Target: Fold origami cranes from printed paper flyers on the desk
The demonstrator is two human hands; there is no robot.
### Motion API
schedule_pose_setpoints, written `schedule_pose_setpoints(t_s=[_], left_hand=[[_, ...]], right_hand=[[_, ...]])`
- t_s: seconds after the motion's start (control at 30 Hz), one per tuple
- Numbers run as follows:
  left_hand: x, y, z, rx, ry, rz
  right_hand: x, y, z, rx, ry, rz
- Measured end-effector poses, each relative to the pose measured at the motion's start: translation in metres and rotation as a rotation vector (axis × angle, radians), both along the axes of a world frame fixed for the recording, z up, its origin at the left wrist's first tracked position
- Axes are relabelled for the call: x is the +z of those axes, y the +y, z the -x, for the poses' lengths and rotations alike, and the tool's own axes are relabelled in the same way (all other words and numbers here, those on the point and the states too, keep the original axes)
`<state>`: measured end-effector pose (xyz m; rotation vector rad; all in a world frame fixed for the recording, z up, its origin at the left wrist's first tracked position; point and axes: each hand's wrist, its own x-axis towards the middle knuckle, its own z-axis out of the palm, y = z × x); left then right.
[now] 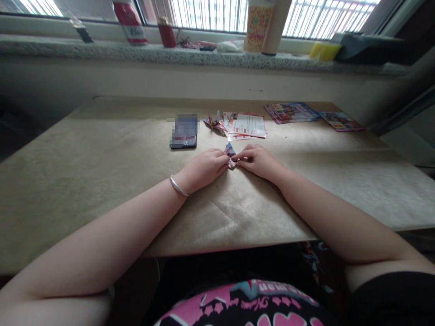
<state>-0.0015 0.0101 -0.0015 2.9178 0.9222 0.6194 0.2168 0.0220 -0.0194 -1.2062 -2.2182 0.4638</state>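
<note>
A small piece of folded printed paper (pixel 230 150) lies on the table between my two hands, its pointed tip facing away from me. My left hand (pixel 208 168) has its fingers closed over the paper's left side, and a silver bangle circles that wrist. From the right, my right hand (pixel 258 162) pinches the paper's edge between thumb and fingers. Part of the paper is hidden under the fingertips. Just beyond it sits a folded paper figure (pixel 215 122) with pointed ends, beside several printed sheets (pixel 249 125).
A phone (pixel 184 131) with a blurred screen lies left of the sheets. Colourful printed cards (pixel 292 112) are stacked at the back right, with another pile (pixel 341 121) beside them. Bottles, a red container (pixel 166 34) and a yellow object (pixel 325 51) stand on the stone windowsill (pixel 204 56).
</note>
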Motion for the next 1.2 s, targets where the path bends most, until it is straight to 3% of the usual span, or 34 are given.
schedule_pose_setpoints(t_s=[0.33,0.67,1.03,1.2], left_hand=[[0.001,0.004,0.014,-0.124,0.067,0.025],[0.006,-0.003,0.012,-0.109,0.168,-0.081],[-0.001,0.006,0.017,-0.259,-0.031,0.136],[-0.003,0.005,0.015,-0.232,-0.016,0.121]], right_hand=[[0.004,-0.002,0.001,-0.014,-0.023,0.036],[0.0,-0.001,0.0,0.002,-0.035,-0.033],[0.006,-0.006,-0.003,0.013,0.089,-0.105],[0.005,-0.002,-0.001,-0.011,0.085,0.002]])
